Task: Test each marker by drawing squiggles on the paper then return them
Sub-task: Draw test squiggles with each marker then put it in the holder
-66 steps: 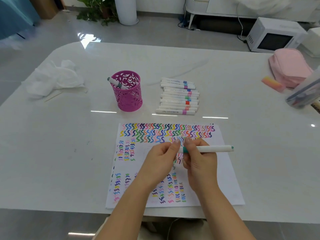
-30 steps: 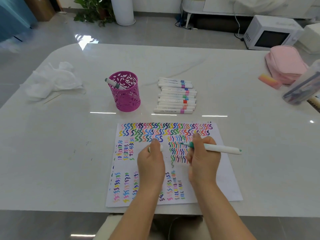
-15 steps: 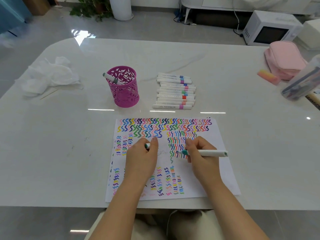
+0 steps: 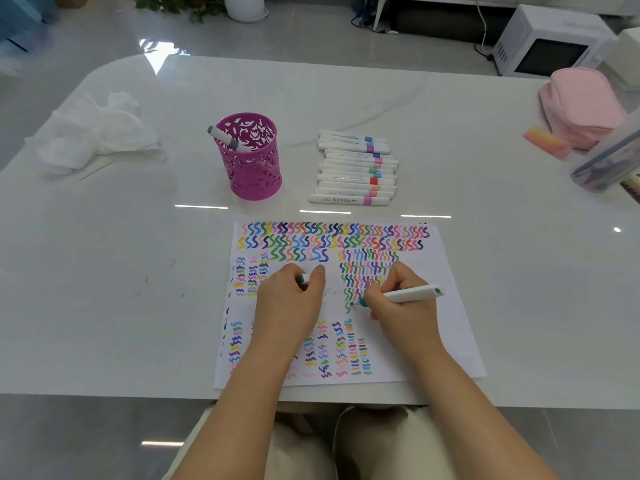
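Observation:
A white sheet of paper (image 4: 446, 341) covered with rows of coloured squiggles lies at the table's near edge. My right hand (image 4: 398, 306) grips a white marker with a teal band (image 4: 412, 294), its tip touching the paper by the middle squiggle block. My left hand (image 4: 289, 303) rests on the paper and pinches the marker's teal cap (image 4: 304, 278). A row of several white markers (image 4: 356, 168) lies side by side behind the paper. A magenta pen cup (image 4: 254, 164) to their left holds one grey-capped marker (image 4: 223, 136).
Crumpled white tissue (image 4: 100, 133) lies at the far left. A pink pouch (image 4: 581, 102), an orange-pink eraser (image 4: 545, 142) and a clear box of pens (image 4: 609, 157) sit at the right edge. A microwave (image 4: 550, 43) stands on the floor beyond.
The marker was uncapped between my hands. My left hand took the cap down onto the paper, and my right hand lowered the tip to the paper beside the middle squiggles.

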